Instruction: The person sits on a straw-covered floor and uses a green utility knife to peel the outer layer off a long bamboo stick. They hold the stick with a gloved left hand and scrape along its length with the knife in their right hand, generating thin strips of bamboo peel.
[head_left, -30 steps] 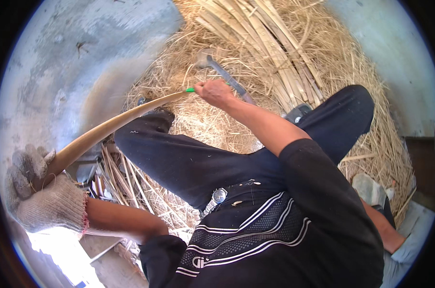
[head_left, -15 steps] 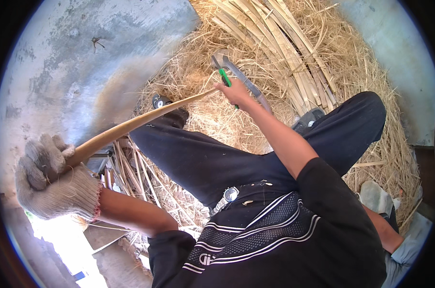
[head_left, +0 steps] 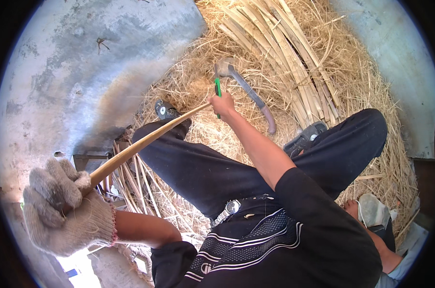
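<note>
Straw (head_left: 361, 81) covers most of the floor, w/ a mottled grey wall (head_left: 83, 72) filling the upper L of frame & another pale wall (head_left: 390, 57) at upper R. Bundle of pale strips (head_left: 284, 53) lies on the straw, upper ctr to upper R.

Long bamboo strip (head_left: 140, 143) runs diag. from lower L up to ctr, passing over the near trouser leg (head_left: 179, 163). Its thick end is in the L hand (head_left: 68, 206), lower L of frame: knit work glove on, fingers curled well in round the strip, no gap visible. Thin end comes up to the fingers of the R hand (head_left: 222, 102), just above ctr; bare, fingers folded round a green-handled knife (head_left: 218, 89), blade pointing toward top of frame. Strip tip meets those fingers, but can't tell if it's pinched too.

Curved, dark-bladed tool (head_left: 248, 91) w/ brownish handle lies on straw just R of the R hand, apart from it. Dark shoes (head_left: 306, 137) show L & R of ctr; wristwatch (head_left: 232, 207) rests at the waist, lower ctr. Lower R: another person's bare limb (head_left: 388, 257), can't tell which, nr a greyish lump (head_left: 373, 210).
</note>
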### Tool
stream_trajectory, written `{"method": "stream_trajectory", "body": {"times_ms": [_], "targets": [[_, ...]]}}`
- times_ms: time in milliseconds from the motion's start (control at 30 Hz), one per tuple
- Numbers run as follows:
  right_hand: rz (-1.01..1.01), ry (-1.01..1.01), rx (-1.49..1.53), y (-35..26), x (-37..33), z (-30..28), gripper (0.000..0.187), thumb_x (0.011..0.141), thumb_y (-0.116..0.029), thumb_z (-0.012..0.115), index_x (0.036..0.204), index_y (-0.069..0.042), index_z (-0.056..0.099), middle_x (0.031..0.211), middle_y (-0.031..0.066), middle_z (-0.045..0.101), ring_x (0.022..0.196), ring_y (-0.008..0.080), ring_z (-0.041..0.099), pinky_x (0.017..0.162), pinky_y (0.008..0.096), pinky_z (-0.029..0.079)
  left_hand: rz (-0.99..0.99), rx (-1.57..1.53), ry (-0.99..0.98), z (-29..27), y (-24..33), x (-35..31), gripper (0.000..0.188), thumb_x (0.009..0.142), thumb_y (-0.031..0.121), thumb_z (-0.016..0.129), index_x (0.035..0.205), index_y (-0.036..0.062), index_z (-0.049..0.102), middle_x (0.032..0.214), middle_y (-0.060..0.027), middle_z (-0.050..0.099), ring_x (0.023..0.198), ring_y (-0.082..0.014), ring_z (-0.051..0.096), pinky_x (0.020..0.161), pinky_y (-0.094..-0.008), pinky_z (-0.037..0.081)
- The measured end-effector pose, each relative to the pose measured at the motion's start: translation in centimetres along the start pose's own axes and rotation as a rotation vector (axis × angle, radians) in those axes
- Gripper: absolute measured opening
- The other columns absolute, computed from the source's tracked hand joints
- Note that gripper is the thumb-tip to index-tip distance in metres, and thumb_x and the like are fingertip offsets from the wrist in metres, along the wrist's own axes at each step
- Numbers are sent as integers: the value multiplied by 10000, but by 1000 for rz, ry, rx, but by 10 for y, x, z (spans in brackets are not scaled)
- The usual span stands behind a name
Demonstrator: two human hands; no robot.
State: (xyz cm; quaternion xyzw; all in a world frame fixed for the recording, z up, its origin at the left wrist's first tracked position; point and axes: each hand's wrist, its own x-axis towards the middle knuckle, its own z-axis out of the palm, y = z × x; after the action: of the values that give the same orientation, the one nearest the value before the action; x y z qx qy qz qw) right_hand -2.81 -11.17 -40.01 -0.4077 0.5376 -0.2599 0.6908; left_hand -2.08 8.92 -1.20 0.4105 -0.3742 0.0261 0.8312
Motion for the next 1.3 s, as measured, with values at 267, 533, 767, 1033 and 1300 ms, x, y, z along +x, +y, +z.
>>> {"method": "stream_trajectory", "body": {"times_ms": [267, 533, 767, 1033, 1300], "targets": [[-153, 311, -521, 1, 45, -52, 310, 760, -191, 631, 922, 72, 657, 881, 266, 673, 827, 351, 681, 732, 430, 522, -47, 126, -281, -37, 3, 10, 342, 821, 186, 413, 501, 187, 292, 459, 2, 289, 326, -63, 233, 299, -210, 205], [-165, 40, -841, -63, -2, -157, 433, 963, -335, 476, 1168, 27, 596, 864, 251, 665, 719, 351, 668, 666, 433, 516, -21, 42, -62, -14, -1, 1, 359, 813, 148, 436, 500, 204, 270, 467, 11, 272, 376, -100, 295, 428, -248, 273], [-922, -509, -386, -128, -270, -70, 237, 973, -237, 477, 1071, -27, 525, 633, 209, 591, 578, 379, 609, 521, 447, 478, -102, -119, -398, -17, 8, -2, 325, 803, 154, 441, 496, 166, 334, 482, -30, 340, 390, -114, 338, 331, -253, 278], [-791, -219, -671, -75, -256, -81, 223, 976, -250, 462, 977, -31, 505, 537, 218, 562, 519, 421, 596, 451, 491, 471, -127, -162, -714, -14, 2, 7, 297, 808, 195, 452, 521, 133, 408, 541, -36, 416, 429, -137, 417, 333, -275, 351], [-742, -102, -703, -55, -225, -72, 239, 967, -247, 469, 1040, -26, 527, 541, 238, 546, 534, 451, 578, 492, 516, 463, -71, -143, -570, 4, -4, 5, 289, 748, 167, 471, 484, 160, 355, 484, -12, 359, 372, -117, 362, 335, -250, 256]]}}
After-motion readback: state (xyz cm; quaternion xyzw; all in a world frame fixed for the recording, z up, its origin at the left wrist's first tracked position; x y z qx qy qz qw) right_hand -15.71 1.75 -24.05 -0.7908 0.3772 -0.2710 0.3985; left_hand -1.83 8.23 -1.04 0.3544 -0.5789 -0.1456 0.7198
